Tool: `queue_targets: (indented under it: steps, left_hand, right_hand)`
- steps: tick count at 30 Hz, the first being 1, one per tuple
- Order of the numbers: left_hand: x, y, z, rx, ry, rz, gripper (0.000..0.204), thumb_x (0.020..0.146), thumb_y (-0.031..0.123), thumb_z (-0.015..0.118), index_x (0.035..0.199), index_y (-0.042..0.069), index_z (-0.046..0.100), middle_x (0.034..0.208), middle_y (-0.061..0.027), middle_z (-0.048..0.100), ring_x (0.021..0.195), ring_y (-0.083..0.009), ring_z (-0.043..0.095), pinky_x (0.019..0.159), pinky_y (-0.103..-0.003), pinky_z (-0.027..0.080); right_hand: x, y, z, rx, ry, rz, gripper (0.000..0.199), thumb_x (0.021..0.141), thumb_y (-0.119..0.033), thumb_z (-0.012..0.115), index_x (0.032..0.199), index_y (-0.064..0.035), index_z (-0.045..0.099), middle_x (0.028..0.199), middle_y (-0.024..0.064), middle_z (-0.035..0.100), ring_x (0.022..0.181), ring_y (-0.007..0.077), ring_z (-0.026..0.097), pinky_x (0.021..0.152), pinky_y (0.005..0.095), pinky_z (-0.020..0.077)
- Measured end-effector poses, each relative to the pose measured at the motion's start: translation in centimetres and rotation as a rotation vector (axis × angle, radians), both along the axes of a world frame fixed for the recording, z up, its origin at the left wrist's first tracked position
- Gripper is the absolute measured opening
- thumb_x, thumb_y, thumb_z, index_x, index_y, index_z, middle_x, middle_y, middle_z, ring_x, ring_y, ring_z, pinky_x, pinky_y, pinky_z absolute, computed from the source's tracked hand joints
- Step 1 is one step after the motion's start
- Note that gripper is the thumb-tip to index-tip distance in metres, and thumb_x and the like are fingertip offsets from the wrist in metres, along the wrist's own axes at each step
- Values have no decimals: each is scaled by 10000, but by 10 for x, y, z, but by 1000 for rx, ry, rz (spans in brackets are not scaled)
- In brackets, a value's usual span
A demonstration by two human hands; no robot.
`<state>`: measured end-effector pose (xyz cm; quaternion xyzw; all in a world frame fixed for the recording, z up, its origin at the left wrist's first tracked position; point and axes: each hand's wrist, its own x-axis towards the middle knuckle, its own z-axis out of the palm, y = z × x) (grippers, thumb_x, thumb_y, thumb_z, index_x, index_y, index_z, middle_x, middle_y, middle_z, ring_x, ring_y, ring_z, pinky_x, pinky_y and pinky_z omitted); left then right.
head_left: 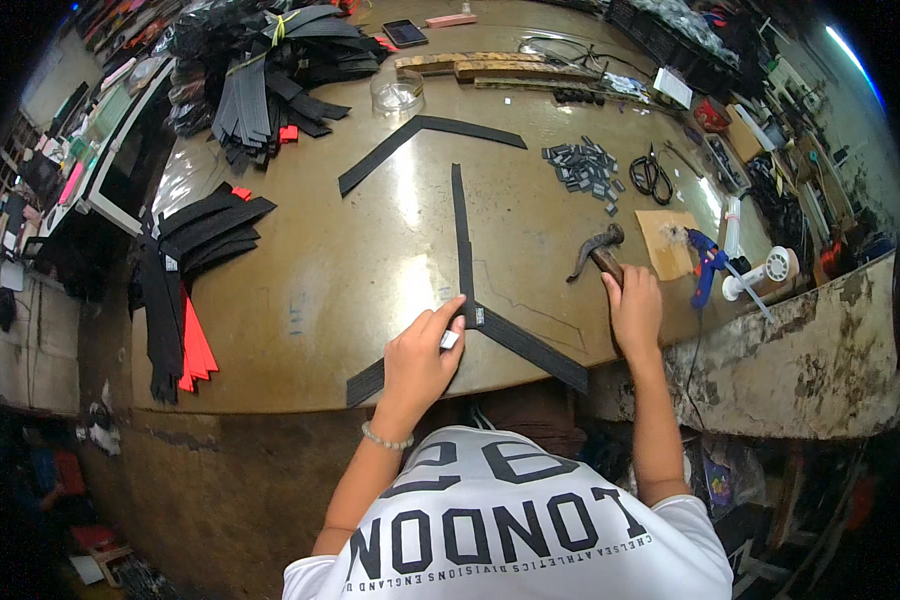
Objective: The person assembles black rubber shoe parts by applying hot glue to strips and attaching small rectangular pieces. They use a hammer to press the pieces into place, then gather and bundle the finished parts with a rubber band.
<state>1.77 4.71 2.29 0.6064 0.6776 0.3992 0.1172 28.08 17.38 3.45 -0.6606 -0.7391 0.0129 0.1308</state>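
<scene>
Cluttered workshop shelves ring a worn, glossy brown table (370, 250), its near edge curving just in front of the person's chest.

The left hand (420, 355) presses down where three black webbing strips (462, 240) meet near that edge: one runs straight away from the person, two splay out toward the table's lip. The fingers (448, 318) are bunched together on the joint, pinching a small pale metal clip (450, 340) against it. The right hand (634, 308) has its fingers wrapped shut around the handle of a hammer (598, 250), whose head rests on the table well to the right of the joint.

To do this well, I judge the clip should sit square across the overlap and the strips should lie flat, with the left fingertips kept off to the side of the spot to be struck.

Open room is good in the middle: bare table lies between the joint and a second V-shaped strip (425, 135) farther off. To the right, a pile of small metal clips (582, 168), scissors (652, 175), a cardboard piece (665, 245) and a blue glue gun (708, 262) crowd the hammer's side. On the left, stacks of black strips (205, 235) with red pieces (198, 350) overhang the edge. The two lower strips end right at the near lip, so the joint has little margin there.
</scene>
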Motion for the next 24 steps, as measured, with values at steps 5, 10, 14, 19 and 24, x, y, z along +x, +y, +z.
queue_targets:
  steps: [5,10,14,19,24]
  left_hand:
    - [-5,-14,-6,41,-46,133,257,896,120,634,1150,79,628,775,-179,619,608,-302,594,587,-392,478]
    - [-6,-17,-8,-35,-163,151,299,933,120,568,1227,82,535,797,-234,611,707,-399,614,637,-452,473]
    - [-9,-18,-9,-94,-87,134,274,942,110,541,1212,69,520,840,-217,656,730,-417,632,643,-474,493]
    - [-7,-15,-11,24,7,61,256,913,175,609,1140,60,582,907,-175,658,771,-384,644,648,-446,505]
    - [-6,-14,-11,-72,119,31,249,900,232,638,1063,44,629,907,-162,668,761,-339,655,661,-404,522]
  right_hand:
    - [-34,-49,30,-175,628,94,351,983,-313,519,1048,25,585,842,292,615,805,475,617,705,514,493]
    - [-84,-84,13,-283,271,433,299,945,-291,584,934,-3,505,762,290,611,710,485,619,602,561,492]
    - [-89,-86,21,-155,560,448,298,969,-295,544,930,-3,499,762,285,619,701,485,621,598,562,497]
    - [-89,-84,22,-292,271,414,340,980,-333,521,927,2,537,756,268,633,702,477,629,611,555,500]
    - [-45,-40,-4,165,259,246,338,958,-360,550,1039,-39,619,946,200,660,812,411,651,682,490,517]
